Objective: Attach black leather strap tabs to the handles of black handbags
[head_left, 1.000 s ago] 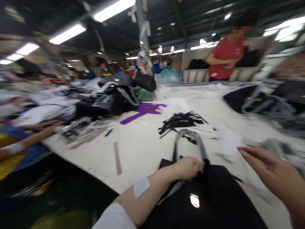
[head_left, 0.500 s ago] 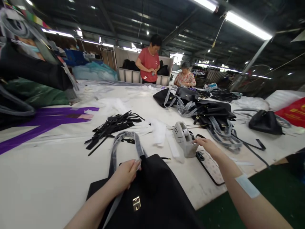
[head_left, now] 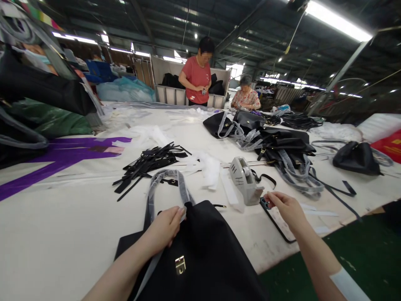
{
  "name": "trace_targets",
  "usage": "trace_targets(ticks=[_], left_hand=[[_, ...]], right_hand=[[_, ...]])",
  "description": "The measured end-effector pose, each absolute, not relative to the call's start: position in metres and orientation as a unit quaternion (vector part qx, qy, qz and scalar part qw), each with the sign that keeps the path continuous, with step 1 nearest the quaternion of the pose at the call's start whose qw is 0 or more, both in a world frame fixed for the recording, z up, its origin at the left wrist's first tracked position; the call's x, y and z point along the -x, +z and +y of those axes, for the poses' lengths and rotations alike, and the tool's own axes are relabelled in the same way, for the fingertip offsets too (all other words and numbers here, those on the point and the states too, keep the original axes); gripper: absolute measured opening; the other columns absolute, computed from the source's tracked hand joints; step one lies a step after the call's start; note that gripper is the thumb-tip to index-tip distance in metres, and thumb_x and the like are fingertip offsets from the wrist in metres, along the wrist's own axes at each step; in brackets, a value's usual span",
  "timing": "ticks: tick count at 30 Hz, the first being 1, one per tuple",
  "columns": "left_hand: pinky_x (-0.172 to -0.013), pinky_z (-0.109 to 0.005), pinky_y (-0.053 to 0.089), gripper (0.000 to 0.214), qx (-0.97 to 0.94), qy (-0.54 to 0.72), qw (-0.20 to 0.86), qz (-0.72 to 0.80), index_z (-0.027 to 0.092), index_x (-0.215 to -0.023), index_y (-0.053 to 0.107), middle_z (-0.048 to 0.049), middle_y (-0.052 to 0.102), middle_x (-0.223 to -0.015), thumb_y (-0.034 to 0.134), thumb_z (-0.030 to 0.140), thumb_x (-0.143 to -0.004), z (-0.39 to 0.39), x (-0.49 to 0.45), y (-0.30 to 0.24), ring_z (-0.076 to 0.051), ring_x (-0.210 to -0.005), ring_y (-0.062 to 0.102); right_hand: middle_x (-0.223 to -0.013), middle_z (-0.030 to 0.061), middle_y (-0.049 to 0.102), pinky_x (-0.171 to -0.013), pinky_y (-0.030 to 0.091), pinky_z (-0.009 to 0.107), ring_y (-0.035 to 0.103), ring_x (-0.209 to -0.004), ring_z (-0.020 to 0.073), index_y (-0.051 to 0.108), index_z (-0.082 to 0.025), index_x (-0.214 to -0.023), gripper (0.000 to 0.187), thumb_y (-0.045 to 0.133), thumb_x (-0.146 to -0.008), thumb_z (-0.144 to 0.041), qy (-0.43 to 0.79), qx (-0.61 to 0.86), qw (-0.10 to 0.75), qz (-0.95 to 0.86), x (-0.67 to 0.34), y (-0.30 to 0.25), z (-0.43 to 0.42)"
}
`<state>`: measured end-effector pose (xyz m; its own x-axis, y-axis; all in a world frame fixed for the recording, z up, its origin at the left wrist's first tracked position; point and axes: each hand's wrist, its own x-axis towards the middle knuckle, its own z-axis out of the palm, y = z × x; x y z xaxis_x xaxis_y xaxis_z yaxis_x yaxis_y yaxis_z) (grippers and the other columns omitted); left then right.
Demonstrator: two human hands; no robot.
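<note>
A black handbag (head_left: 216,251) with a gold-coloured clasp (head_left: 180,265) lies before me on the table's near side. My left hand (head_left: 169,228) is closed around the base of its handle (head_left: 166,173), which is wrapped in clear plastic. The grey tape dispenser (head_left: 246,182) stands right of the bag. Just beyond its front corner, my right hand (head_left: 283,205) is pinched, thumb against fingers; whatever sits in the pinch is too small to make out. Below that hand lies a phone (head_left: 277,223) in a patterned case, partly covered by the hand.
Several black straps (head_left: 150,165) lie heaped behind the bag. More black handbags (head_left: 282,142) are piled at right, with a single bag (head_left: 357,159) farther over. Purple fabric strips (head_left: 78,152) spread at left. A person in a red shirt (head_left: 196,79) stands across the table; another sits nearby.
My right hand has drawn away from the tape dispenser, to the right and slightly toward me, over the phone. The left hand keeps its hold on the handbag's handle.
</note>
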<state>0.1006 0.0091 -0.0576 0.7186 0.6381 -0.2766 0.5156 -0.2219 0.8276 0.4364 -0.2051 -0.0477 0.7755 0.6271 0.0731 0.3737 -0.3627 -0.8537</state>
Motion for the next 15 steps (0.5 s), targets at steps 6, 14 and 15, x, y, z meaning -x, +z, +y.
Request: trace_targets(ticks=[6, 14, 15], left_hand=[[-0.038, -0.022, 0.034, 0.044, -0.768, 0.059, 0.518, 0.373, 0.021, -0.074, 0.044, 0.0078, 0.041, -0.045, 0.029, 0.059, -0.089, 0.008, -0.101, -0.057, -0.010, -0.032, 0.040], [-0.040, -0.020, 0.034, 0.044, -0.704, 0.074, 0.608, 0.361, 0.018, -0.083, 0.051, 0.0072, 0.045, -0.049, 0.034, 0.059, -0.087, 0.006, -0.101, -0.056, -0.009, -0.036, 0.045], [-0.041, -0.020, 0.036, 0.043, -0.684, 0.079, 0.631, 0.357, 0.017, -0.084, 0.051, 0.0065, 0.046, -0.052, 0.036, 0.057, -0.086, 0.006, -0.101, -0.056, -0.009, -0.038, 0.047]], right_hand=[[-0.061, -0.0001, 0.055, -0.049, 0.036, 0.025, 0.046, -0.049, 0.0119, 0.067, -0.015, -0.085, 0.044, 0.068, -0.073, -0.056, 0.262, 0.758, 0.539, -0.259, -0.429, -0.067, -0.208], [-0.060, 0.0005, 0.055, -0.044, 0.035, 0.025, 0.043, -0.045, 0.0106, 0.067, -0.016, -0.077, 0.038, 0.074, -0.066, -0.052, 0.291, 0.747, 0.544, -0.249, -0.431, -0.063, -0.203], [-0.059, 0.0015, 0.057, -0.044, 0.037, 0.026, 0.045, -0.045, 0.0119, 0.068, -0.017, -0.075, 0.036, 0.073, -0.065, -0.051, 0.272, 0.766, 0.527, -0.249, -0.433, -0.063, -0.207]])
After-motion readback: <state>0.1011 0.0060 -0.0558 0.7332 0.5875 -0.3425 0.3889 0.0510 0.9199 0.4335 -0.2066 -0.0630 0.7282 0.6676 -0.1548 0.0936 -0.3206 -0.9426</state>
